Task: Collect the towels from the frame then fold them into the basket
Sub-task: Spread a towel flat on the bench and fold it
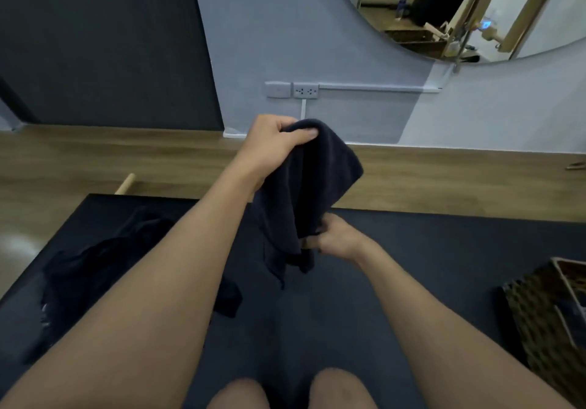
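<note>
A dark navy towel (312,186) hangs in the air above a dark mat (412,266). My left hand (272,145) grips its top edge, raised high. My right hand (336,237) pinches a lower edge of the same towel, lower and to the right. A heap of more dark towels (95,275) lies on the mat at the left, partly hidden by my left forearm. The woven brown basket (545,320) stands at the right edge of the mat, with something dark inside it.
My knees (285,392) show at the bottom edge. A wooden floor (126,161) runs beyond the mat to a blue-grey wall with a socket (305,90) and a round mirror (475,6). A wooden rod end (125,183) pokes out behind the mat at the left.
</note>
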`<state>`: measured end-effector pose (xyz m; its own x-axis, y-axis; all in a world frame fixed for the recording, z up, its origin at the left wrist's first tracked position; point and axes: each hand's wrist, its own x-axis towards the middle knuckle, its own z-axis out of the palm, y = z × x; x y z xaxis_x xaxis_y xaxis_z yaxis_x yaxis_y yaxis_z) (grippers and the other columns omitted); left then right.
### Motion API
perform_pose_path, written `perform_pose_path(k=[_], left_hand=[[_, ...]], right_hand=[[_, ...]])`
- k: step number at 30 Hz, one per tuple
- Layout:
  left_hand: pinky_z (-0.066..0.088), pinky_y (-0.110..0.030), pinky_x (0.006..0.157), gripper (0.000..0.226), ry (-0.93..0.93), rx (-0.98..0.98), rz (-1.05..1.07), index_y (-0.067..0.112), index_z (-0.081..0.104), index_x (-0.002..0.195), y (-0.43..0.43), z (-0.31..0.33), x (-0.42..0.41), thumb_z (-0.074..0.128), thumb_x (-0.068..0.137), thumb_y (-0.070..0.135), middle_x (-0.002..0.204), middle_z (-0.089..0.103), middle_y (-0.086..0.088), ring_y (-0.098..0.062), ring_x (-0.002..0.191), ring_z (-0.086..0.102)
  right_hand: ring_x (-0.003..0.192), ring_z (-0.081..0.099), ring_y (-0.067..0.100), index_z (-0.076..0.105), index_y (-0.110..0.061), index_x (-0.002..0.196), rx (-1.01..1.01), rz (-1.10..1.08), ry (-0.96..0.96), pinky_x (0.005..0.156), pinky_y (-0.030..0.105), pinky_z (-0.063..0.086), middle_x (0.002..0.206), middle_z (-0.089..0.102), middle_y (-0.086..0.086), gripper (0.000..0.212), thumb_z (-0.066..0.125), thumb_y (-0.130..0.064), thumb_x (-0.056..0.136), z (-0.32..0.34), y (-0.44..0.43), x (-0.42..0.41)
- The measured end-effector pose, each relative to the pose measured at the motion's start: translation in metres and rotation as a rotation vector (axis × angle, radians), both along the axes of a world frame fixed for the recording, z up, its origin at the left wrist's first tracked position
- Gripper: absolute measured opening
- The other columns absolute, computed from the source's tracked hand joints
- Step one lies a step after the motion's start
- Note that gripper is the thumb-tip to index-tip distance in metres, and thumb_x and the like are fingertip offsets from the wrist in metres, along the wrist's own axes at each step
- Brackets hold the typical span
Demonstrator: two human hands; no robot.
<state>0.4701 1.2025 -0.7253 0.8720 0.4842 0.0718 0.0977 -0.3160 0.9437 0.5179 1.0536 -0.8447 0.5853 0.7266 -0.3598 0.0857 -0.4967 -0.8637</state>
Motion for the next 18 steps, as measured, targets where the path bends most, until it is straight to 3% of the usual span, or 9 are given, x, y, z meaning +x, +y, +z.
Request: perform_pose_path(k=[3,5,8,11,13,15,16,18], left_hand=[[0.054,-0.046,0.086,0.020,-0.007,-0.007,0.037,0.007,0.075,0.089,0.017,-0.004,0.026,0.072,0.086,0.027,0.094,0.073,-0.017,-0.024,0.085,0.070],[0.054,-0.047,0.085,0.025,-0.022,0.002,0.104,0.006,0.073,0.085,0.032,-0.007,0.039,0.071,0.084,0.031,0.089,0.072,-0.017,-0.019,0.077,0.065],[0.054,-0.043,0.082,0.030,0.009,0.078,0.195,0.005,0.071,0.087,0.047,-0.011,0.051,0.070,0.085,0.035,0.088,0.072,-0.014,-0.019,0.080,0.067],[0.051,-0.033,0.067,0.024,0.051,0.183,0.225,0.011,0.068,0.075,0.052,-0.015,0.052,0.068,0.089,0.031,0.074,0.068,-0.005,-0.020,0.078,0.065],[0.041,-0.028,0.057,0.025,0.109,0.271,0.231,0.014,0.062,0.071,0.046,-0.020,0.047,0.066,0.091,0.027,0.070,0.062,-0.002,-0.019,0.074,0.060],[0.045,-0.026,0.066,0.011,0.165,0.286,0.184,0.013,0.064,0.087,0.037,-0.033,0.041,0.066,0.091,0.023,0.088,0.068,-0.005,-0.019,0.085,0.063],[0.050,-0.029,0.075,0.016,0.176,0.238,0.140,0.013,0.065,0.099,0.029,-0.037,0.035,0.069,0.089,0.024,0.100,0.069,-0.004,-0.019,0.094,0.064],[0.056,-0.039,0.086,0.049,0.184,0.058,0.037,0.012,0.058,0.125,0.007,-0.041,0.021,0.074,0.083,0.031,0.118,0.063,-0.001,-0.019,0.107,0.061]], right_hand=[[0.083,0.057,0.017,0.062,-0.013,0.097,-0.011,-0.145,-0.108,0.058,0.019,0.042,0.084,0.063,-0.003,0.005,0.059,-0.012,0.092,-0.015,0.023,0.014],[0.079,0.057,0.017,0.062,-0.017,0.084,-0.028,-0.196,-0.160,0.060,0.023,0.042,0.077,0.061,-0.005,0.016,0.055,-0.022,0.097,-0.014,0.030,0.025],[0.082,0.064,0.013,0.067,-0.023,0.086,0.063,-0.292,-0.119,0.069,0.027,0.049,0.080,0.067,-0.007,0.026,0.052,-0.040,0.099,-0.002,0.033,0.032],[0.079,0.064,0.014,0.064,-0.024,0.084,0.153,-0.386,-0.159,0.065,0.025,0.050,0.079,0.067,-0.005,0.020,0.052,-0.027,0.101,0.014,0.031,0.032],[0.081,0.066,0.021,0.063,-0.018,0.091,0.216,-0.479,-0.076,0.058,0.025,0.052,0.085,0.069,0.004,0.015,0.052,-0.013,0.098,0.025,0.026,0.031],[0.082,0.066,0.023,0.063,-0.014,0.098,0.306,-0.556,0.084,0.054,0.025,0.052,0.089,0.069,0.008,0.018,0.048,-0.005,0.093,0.042,0.020,0.025],[0.080,0.065,0.022,0.062,-0.014,0.097,0.351,-0.582,0.152,0.055,0.027,0.052,0.087,0.067,0.007,0.020,0.046,-0.003,0.091,0.051,0.017,0.021],[0.072,0.060,0.019,0.056,-0.016,0.089,0.421,-0.614,0.237,0.057,0.029,0.048,0.077,0.060,0.003,0.021,0.044,0.001,0.089,0.069,0.011,0.013]])
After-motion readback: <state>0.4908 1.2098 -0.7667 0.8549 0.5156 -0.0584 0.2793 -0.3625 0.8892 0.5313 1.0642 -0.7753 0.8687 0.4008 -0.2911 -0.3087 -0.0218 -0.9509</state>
